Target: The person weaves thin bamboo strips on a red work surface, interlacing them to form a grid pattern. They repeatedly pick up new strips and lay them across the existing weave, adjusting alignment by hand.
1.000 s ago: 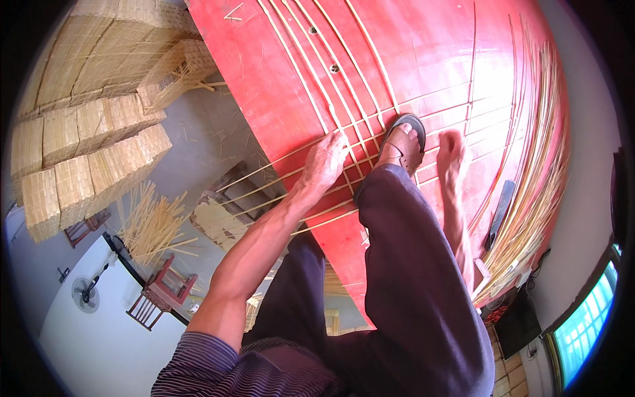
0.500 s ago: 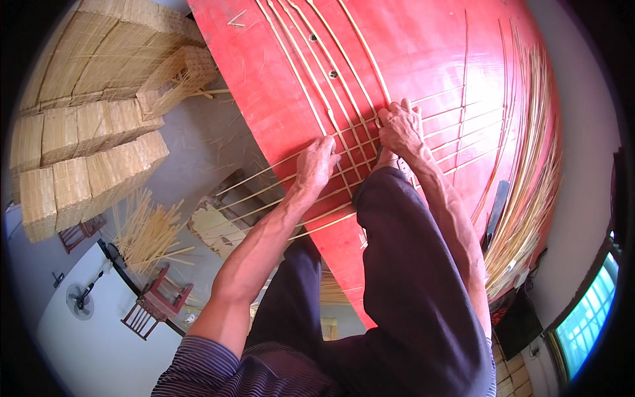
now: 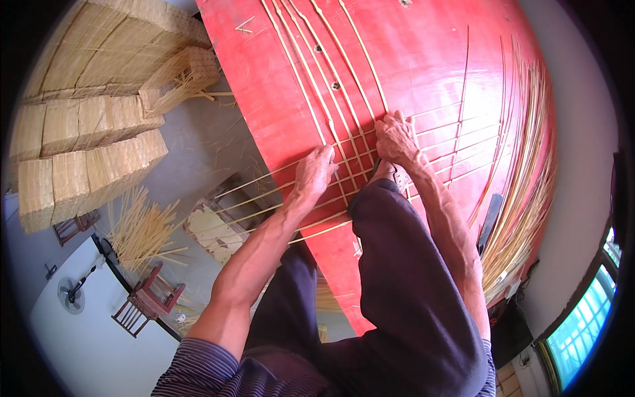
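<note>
Thin bamboo strips cross each other in an open grid on a red board. My left hand is closed at the grid's left edge, thumb and fingers pinched around a crosswise strip. At the right edge, by the top crossing strip, my right hand is closed with its fingers bent down onto the strips. The fingertips of both hands are partly hidden. Between the hands, my shoe rests on the grid's lower right, below my raised knee. Long strip ends run away beyond the grid and out to both sides.
A bundle of long loose strips lies along the board's right side, beside a dark flat tool. Stacked woven baskets stand at left. Cut strips, a small wooden chair and a fan are at lower left.
The whole view has shifted slightly, so the board and hands sit lower. Relative to the grid, both hands stay at nearly the same places, with the right a little further left.
</note>
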Action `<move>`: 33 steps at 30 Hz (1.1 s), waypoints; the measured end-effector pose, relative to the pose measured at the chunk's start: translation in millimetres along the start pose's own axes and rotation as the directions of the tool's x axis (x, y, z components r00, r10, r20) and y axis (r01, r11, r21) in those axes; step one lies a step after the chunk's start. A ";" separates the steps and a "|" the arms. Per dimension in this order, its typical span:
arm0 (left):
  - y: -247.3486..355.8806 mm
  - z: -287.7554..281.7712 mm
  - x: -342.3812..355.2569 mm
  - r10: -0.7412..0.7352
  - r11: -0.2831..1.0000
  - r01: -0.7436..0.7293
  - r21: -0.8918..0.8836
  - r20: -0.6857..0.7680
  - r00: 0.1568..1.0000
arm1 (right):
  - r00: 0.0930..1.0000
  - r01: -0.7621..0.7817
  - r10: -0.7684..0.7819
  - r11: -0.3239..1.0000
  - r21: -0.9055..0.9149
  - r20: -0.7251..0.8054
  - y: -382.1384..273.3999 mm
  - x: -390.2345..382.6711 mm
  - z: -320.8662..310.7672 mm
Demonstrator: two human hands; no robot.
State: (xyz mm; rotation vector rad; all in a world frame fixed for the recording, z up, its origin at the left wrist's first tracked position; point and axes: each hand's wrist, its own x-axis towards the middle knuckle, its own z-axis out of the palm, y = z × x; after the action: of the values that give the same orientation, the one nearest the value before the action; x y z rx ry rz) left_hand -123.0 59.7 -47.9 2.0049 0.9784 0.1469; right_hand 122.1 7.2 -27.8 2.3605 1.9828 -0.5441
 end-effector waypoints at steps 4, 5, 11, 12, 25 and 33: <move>-8.0 -2.1 -1.4 -0.027 1.000 0.026 0.007 0.014 1.000 | 0.999 0.012 -0.014 0.999 0.035 0.033 -3.3 3.6 0.8; -3.2 0.2 1.1 -0.035 0.999 0.035 -0.018 0.019 0.999 | 1.000 -0.007 0.005 0.995 0.098 0.015 2.2 -0.9 -5.6; -3.9 -2.7 -1.1 0.016 1.000 -0.016 0.005 -0.009 1.000 | 0.857 -0.269 0.443 0.820 0.505 -0.264 26.5 -21.2 8.1; -3.9 -1.9 -1.8 0.017 1.000 -0.017 -0.013 -0.012 1.000 | 0.854 -0.304 0.476 0.784 0.541 -0.209 28.9 -25.7 14.4; 4.1 -5.1 1.1 0.036 0.999 -0.036 -0.013 0.006 0.999 | 0.890 -0.344 0.452 0.580 0.738 0.059 28.7 -27.6 5.6; 10.9 -6.3 4.5 -0.002 1.000 0.002 0.006 0.041 0.999 | 0.874 -0.294 0.470 0.713 0.637 -0.123 24.3 -32.1 2.8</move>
State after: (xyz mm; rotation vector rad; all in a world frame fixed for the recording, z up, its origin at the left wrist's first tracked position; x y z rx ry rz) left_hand -116.4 63.6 -37.0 2.0046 0.9558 0.1015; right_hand 140.2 -28.9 -26.9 3.2912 1.4285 -0.9829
